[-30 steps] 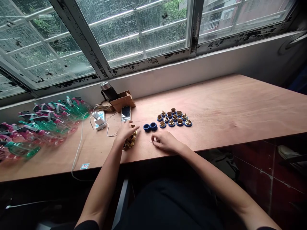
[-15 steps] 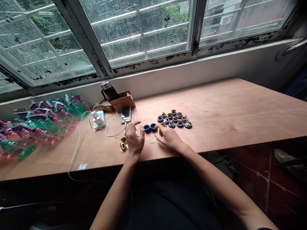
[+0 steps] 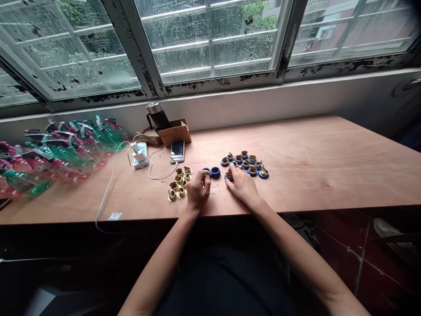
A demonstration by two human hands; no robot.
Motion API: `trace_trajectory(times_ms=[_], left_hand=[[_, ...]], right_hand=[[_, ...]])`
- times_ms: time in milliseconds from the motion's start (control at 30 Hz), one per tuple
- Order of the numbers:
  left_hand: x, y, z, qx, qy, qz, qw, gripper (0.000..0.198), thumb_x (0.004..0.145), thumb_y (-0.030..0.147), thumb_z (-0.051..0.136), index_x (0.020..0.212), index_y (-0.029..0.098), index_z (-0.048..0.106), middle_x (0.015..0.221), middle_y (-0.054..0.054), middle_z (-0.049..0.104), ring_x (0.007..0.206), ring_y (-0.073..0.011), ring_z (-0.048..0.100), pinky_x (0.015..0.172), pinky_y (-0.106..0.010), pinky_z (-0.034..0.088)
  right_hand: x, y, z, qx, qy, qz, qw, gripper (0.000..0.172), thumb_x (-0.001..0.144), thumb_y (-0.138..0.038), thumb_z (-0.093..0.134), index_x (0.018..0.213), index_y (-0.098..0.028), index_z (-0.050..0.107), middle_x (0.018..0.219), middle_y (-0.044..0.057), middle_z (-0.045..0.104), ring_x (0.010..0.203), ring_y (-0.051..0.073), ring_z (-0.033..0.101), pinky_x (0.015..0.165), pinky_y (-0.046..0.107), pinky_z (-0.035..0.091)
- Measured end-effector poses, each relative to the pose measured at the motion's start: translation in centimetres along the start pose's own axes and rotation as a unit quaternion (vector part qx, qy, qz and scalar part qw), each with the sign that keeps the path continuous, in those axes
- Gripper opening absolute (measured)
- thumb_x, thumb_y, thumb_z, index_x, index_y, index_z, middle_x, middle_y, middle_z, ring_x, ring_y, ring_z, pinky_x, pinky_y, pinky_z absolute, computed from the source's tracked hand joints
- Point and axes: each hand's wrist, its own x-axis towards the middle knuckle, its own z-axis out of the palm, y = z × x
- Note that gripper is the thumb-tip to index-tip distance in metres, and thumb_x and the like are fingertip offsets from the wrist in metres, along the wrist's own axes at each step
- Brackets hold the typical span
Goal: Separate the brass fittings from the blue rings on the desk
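My left hand is curled at the left one of two dark blue rings, its fingertips closed on that ring's near edge and hiding most of it. The other blue ring stands just to the right. My right hand has thumb and fingers closed around a gold metal fitting with a blue ring at its base. Beyond that hand sit several more gold fittings on blue rings. Left of my left hand are plain gold fittings without blue. Thin pale rings lie between my hands.
A phone on a white cable lies before a cardboard box and a black flask. A power strip is farther left, beside many spray bottles. The wooden table runs below the window.
My left hand has moved right from over the plain gold fittings to the blue rings. My right hand has left the blue rings for a nearby fitting. The camera view has shifted slightly.
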Motion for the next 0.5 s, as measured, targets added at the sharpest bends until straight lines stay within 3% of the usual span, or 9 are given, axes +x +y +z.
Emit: trace_trajectory(times_ms=[233, 367, 500], left_hand=[[0.8, 1.2, 0.5, -0.099, -0.105, -0.024, 0.989, 0.024, 0.105, 0.040, 0.049, 0.110, 0.023, 0.065, 0.072, 0.000, 0.064, 0.057, -0.0145, 0.055, 0.057, -0.026, 0.040], [1.4, 1.6, 1.4, -0.182, -0.085, -0.076, 0.977, 0.031, 0.105, 0.048, 0.049, 0.116, 0.022, 0.063, 0.080, -0.003, 0.066, 0.068, -0.0161, 0.062, 0.063, -0.026, 0.047], [1.7, 1.2, 2.3, -0.286, -0.094, -0.097, 0.949, 0.035, 0.103, 0.052, 0.053, 0.111, 0.020, 0.064, 0.080, -0.002, 0.063, 0.065, -0.0138, 0.057, 0.063, -0.027, 0.048]], right_hand=[[0.1, -0.4, -0.5, 0.086, 0.069, -0.031, 0.993, 0.009, 0.098, -0.028, 0.061, 0.103, -0.021, 0.062, 0.098, 0.008, 0.071, 0.084, 0.023, 0.066, 0.071, 0.032, 0.044], [0.1, -0.7, -0.8, 0.179, 0.133, -0.053, 0.973, 0.011, 0.101, -0.031, 0.058, 0.107, -0.022, 0.060, 0.102, 0.007, 0.072, 0.080, 0.021, 0.064, 0.076, 0.032, 0.047], [0.2, -1.0, -0.7, 0.235, 0.114, -0.079, 0.962, 0.014, 0.099, -0.032, 0.060, 0.109, -0.023, 0.057, 0.103, 0.006, 0.071, 0.077, 0.019, 0.063, 0.072, 0.031, 0.047]])
